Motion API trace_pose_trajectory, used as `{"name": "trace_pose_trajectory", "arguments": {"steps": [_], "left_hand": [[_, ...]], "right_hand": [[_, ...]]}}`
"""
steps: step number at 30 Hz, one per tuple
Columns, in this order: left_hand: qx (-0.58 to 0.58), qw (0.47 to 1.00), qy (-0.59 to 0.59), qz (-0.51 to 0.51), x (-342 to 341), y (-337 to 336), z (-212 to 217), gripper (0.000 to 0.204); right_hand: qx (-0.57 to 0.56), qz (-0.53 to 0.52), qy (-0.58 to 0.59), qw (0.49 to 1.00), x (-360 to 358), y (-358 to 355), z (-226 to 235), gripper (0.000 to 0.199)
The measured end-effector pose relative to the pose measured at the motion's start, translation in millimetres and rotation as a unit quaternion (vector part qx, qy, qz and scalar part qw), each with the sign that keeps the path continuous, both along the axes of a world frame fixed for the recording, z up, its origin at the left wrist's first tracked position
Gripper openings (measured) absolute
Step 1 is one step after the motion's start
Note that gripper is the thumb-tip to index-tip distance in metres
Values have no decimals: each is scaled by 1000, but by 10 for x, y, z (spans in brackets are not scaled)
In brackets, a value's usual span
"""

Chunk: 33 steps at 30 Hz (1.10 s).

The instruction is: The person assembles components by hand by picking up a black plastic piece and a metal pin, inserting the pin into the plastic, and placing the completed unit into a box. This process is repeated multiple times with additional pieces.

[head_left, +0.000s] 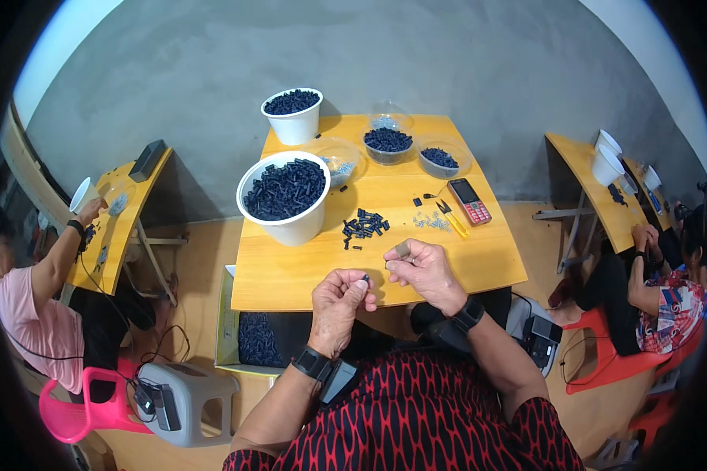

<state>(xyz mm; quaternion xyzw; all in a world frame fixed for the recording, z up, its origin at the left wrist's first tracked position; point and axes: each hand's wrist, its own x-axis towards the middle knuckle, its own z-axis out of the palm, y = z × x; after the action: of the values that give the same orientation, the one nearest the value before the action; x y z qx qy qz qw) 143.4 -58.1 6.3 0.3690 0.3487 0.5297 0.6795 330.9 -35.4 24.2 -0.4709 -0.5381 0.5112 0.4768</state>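
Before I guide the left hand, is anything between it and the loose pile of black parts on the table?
Nothing visible blocks it: bare yellow tabletop separates the left hand from the pile of black parts. Only a stray black part lies at the near edge; the right hand is off to the right.

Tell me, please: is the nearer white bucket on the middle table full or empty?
Full: small black tubular parts fill the white bucket nearly to its rim.
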Motion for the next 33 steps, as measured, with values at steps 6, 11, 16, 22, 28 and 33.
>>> {"name": "trace_pose_trajectory", "arguments": {"steps": [6, 11, 16, 22, 28, 33], "left_hand": [[-8, 999, -3, -34, 18, -20, 11, 12], [-3, 999, -13, -45, 14, -30, 44, 12], [3, 999, -21, -49, 8, -29, 42, 13], [-2, 997, -28, -71, -5, -22, 55, 14], [-5, 997, -31, -72, 1, -27, 54, 13], [9, 999, 6, -48, 19, -37, 86, 11]], "right_hand": [[-27, 37, 169, 985, -39, -113, -15, 9], [-2, 50, 161, 986, -89, -148, -21, 10], [36, 53, 138, 988, -95, -156, -52, 10], [53, 53, 120, 990, -98, -165, -11, 10], [66, 30, 82, 994, -113, -157, -19, 10], [64, 26, 58, 996, -115, -169, 7, 10]]}}
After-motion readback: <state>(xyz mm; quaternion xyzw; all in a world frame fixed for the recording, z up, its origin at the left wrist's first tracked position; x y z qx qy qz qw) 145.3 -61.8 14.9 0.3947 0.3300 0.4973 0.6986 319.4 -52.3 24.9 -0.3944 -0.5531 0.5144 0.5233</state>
